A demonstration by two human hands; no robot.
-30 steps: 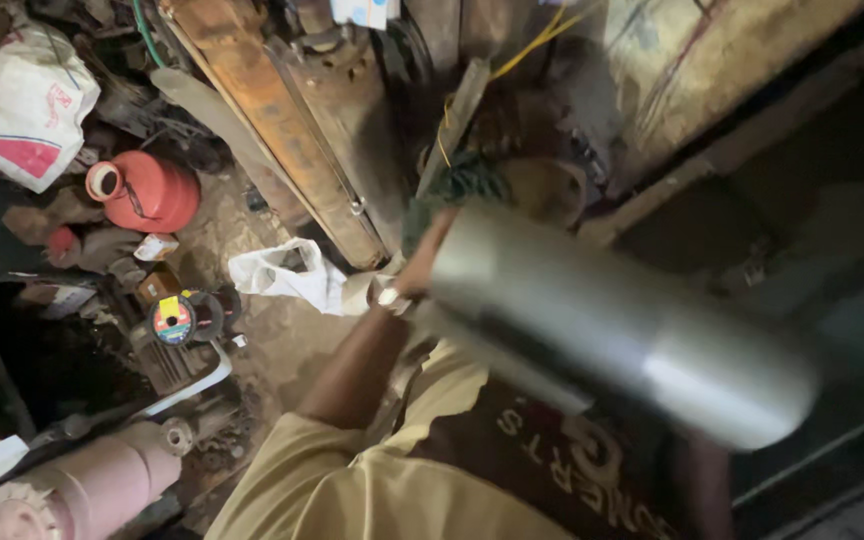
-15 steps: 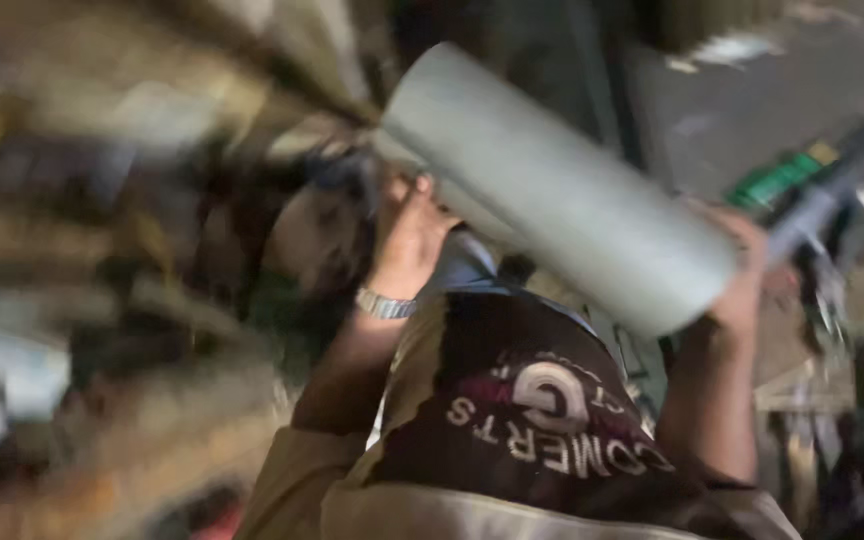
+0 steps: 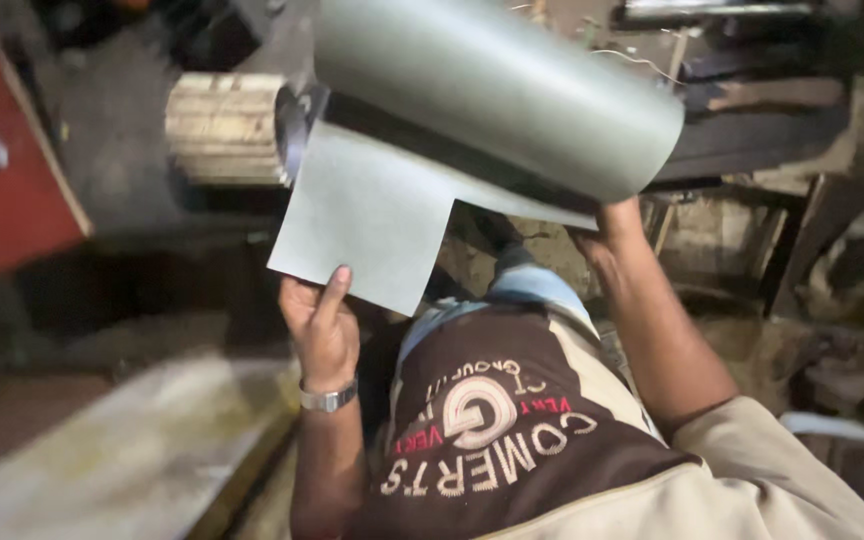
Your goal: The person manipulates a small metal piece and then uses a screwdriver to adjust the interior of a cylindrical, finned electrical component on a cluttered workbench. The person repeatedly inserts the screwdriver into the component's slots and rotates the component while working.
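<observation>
I hold a rolled grey sheet of thin metal up in front of my chest, its loose flat end hanging down at the left. My left hand, with a wristwatch, pinches the lower corner of that loose end. Under the right end of the roll my right hand grips its edge, the fingers partly hidden behind the sheet. My brown and beige shirt fills the bottom of the view.
A ribbed wooden cylinder lies behind the roll at upper left. A red panel leans at the far left. A pale plank runs along the lower left. Dark metal and wooden scrap crowds the right side.
The view has swung round to a different part of the workshop. The roll has come partly undone, and its loose end now hangs from my left hand.
</observation>
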